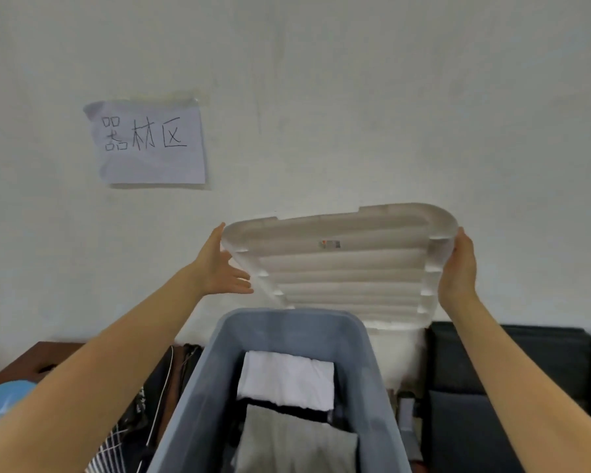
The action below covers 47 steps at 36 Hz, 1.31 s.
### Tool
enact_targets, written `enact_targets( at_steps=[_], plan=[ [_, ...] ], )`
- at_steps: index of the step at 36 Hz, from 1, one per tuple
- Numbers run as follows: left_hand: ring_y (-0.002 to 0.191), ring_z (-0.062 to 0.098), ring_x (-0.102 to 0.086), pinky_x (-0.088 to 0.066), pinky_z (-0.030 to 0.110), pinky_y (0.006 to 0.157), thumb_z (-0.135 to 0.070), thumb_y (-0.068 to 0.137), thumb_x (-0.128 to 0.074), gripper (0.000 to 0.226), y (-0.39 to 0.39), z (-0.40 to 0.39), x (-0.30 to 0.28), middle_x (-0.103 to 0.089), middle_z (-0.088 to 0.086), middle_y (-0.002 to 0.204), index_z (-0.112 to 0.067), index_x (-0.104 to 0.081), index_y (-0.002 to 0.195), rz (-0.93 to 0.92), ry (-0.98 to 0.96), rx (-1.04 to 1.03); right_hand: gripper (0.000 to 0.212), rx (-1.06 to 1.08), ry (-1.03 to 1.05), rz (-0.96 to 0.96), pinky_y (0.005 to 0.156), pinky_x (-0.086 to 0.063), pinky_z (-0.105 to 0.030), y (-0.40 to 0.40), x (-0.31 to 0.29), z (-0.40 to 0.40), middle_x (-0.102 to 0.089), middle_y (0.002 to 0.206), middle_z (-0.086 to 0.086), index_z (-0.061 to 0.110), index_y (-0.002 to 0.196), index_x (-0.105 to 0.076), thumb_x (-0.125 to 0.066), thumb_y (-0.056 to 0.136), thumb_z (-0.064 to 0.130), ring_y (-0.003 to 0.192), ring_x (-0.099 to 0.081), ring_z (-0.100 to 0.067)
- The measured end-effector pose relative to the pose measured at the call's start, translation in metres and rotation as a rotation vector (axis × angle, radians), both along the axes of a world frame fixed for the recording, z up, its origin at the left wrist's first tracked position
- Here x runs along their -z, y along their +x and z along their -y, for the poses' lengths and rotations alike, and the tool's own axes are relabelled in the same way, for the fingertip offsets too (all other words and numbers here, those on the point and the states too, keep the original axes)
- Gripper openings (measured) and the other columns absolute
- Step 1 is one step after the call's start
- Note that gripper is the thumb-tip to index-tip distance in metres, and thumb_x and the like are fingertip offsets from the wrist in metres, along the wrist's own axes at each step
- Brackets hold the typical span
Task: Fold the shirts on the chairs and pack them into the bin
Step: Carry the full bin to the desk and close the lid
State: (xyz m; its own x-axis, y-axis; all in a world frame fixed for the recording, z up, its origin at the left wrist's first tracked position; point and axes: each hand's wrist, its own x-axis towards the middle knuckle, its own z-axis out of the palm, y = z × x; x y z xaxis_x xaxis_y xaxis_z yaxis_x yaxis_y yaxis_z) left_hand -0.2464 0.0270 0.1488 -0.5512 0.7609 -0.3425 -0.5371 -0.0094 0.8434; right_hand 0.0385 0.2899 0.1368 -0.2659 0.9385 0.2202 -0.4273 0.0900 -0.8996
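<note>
A grey-blue bin (pixel 198 387) stands open below me. Inside lie a folded white shirt (pixel 287 380) and, nearer me, a folded grey shirt (pixel 294 448), with dark fabric between them. Above the bin's far end I hold a white ribbed lid (pixel 342 264), tilted with its underside facing me. My left hand (pixel 224 268) touches the lid's left edge, thumb up at the corner and fingers straight. My right hand (pixel 459 264) grips the lid's right edge, its fingers hidden behind it.
Dark patterned clothes (pixel 133 421) hang left of the bin, beside a blue object (pixel 4 404) and a brown wooden surface (pixel 31 360). Dark cushions (pixel 526 387) fill the right side. A handwritten paper sign (pixel 147 145) is taped to the white wall.
</note>
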Motion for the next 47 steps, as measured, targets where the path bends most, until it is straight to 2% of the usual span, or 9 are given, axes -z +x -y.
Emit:
enact_targets(
  at_steps=[7, 13, 17, 19, 24, 28, 33, 39, 47],
  plan=[
    [0.112, 0.043, -0.058, -0.046, 0.049, 0.100, -0.020, 0.083, -0.060, 0.045, 0.088, 0.061, -0.003, -0.062, 0.028, 0.118, 0.001, -0.058, 0.123, 0.185, 0.216, 0.090, 0.023, 0.041, 0.031, 0.042, 0.078, -0.047, -0.026, 0.096, -0.034, 0.097, -0.063, 0.093, 0.006, 0.028, 0.093, -0.062, -0.043, 0.101, 0.039, 0.087, -0.059, -0.011],
    [0.109, 0.034, -0.057, -0.056, 0.043, 0.088, 0.009, 0.081, -0.051, 0.012, 0.152, 0.089, 0.024, -0.054, 0.015, 0.102, -0.003, -0.051, 0.083, 0.197, 0.327, -0.120, 0.021, -0.058, -0.060, 0.020, 0.082, -0.040, -0.018, 0.156, -0.015, 0.128, -0.059, 0.093, 0.010, 0.021, 0.092, -0.065, -0.046, 0.098, 0.024, 0.087, -0.054, -0.006],
    [0.053, 0.015, -0.058, -0.050, 0.022, 0.048, 0.002, 0.088, -0.044, 0.022, 0.195, 0.105, 0.036, -0.052, 0.004, 0.064, -0.011, -0.046, 0.071, 0.153, 0.261, -0.168, 0.012, -0.261, -0.270, -0.029, 0.087, -0.048, -0.035, 0.193, 0.007, 0.137, -0.066, 0.100, -0.006, 0.015, 0.096, -0.062, -0.051, 0.093, 0.017, 0.091, -0.061, -0.022],
    [0.060, 0.019, -0.063, -0.051, 0.023, 0.046, 0.001, 0.090, -0.042, 0.018, 0.215, 0.113, 0.039, -0.065, 0.006, 0.063, -0.008, -0.055, 0.081, 0.116, 0.260, -0.159, 0.021, -0.279, -0.391, -0.015, 0.090, -0.052, -0.042, 0.206, 0.017, 0.140, -0.071, 0.105, -0.012, 0.010, 0.110, -0.063, -0.053, 0.091, 0.014, 0.094, -0.067, -0.029],
    [0.090, 0.029, -0.062, -0.055, 0.040, 0.074, 0.005, 0.086, -0.040, 0.028, 0.230, 0.132, 0.057, -0.066, 0.014, 0.102, -0.006, -0.058, 0.105, 0.060, 0.174, -0.173, 0.017, -0.382, -0.402, 0.293, 0.044, -0.053, -0.027, 0.218, 0.029, 0.146, -0.072, 0.079, -0.010, 0.003, 0.107, -0.059, -0.044, 0.101, 0.009, 0.069, -0.069, -0.026],
    [0.105, 0.039, -0.057, -0.049, 0.050, 0.084, 0.005, 0.063, -0.054, 0.059, 0.238, 0.148, 0.077, -0.062, 0.018, 0.116, -0.006, -0.054, 0.121, -0.010, 0.013, -0.137, 0.034, -0.381, -0.349, 0.525, 0.063, -0.048, -0.035, 0.209, 0.075, 0.130, -0.066, 0.103, -0.015, -0.002, 0.122, -0.058, -0.064, 0.093, 0.014, 0.084, -0.061, -0.026],
    [0.090, 0.034, -0.061, -0.051, 0.046, 0.074, -0.014, 0.090, -0.061, 0.024, 0.244, 0.159, 0.103, -0.064, 0.016, 0.103, -0.008, -0.057, 0.113, -0.104, -0.207, -0.274, 0.044, -0.338, -0.176, 0.590, 0.085, -0.051, -0.038, 0.187, 0.116, 0.135, -0.065, 0.103, -0.008, -0.002, 0.125, -0.058, -0.069, 0.090, 0.022, 0.093, -0.062, -0.026],
    [0.115, 0.038, -0.054, -0.044, 0.045, 0.095, -0.029, 0.081, -0.077, 0.059, 0.229, 0.194, 0.145, -0.058, 0.016, 0.122, 0.005, -0.056, 0.124, -0.340, -0.608, -0.458, 0.030, -0.420, -0.111, 0.676, 0.086, -0.051, -0.037, 0.161, 0.154, 0.157, -0.065, 0.101, -0.009, 0.006, 0.116, -0.062, -0.065, 0.092, 0.024, 0.089, -0.062, -0.026],
    [0.113, 0.036, -0.053, -0.042, 0.039, 0.095, -0.038, 0.093, -0.060, 0.049, 0.208, 0.218, 0.163, -0.056, 0.019, 0.125, -0.001, -0.055, 0.125, -0.599, -0.831, -0.413, 0.030, -0.412, -0.062, 0.712, 0.086, -0.050, -0.034, 0.131, 0.191, 0.190, -0.066, 0.107, 0.000, 0.016, 0.119, -0.062, -0.062, 0.092, 0.028, 0.095, -0.062, -0.020]
  ],
)
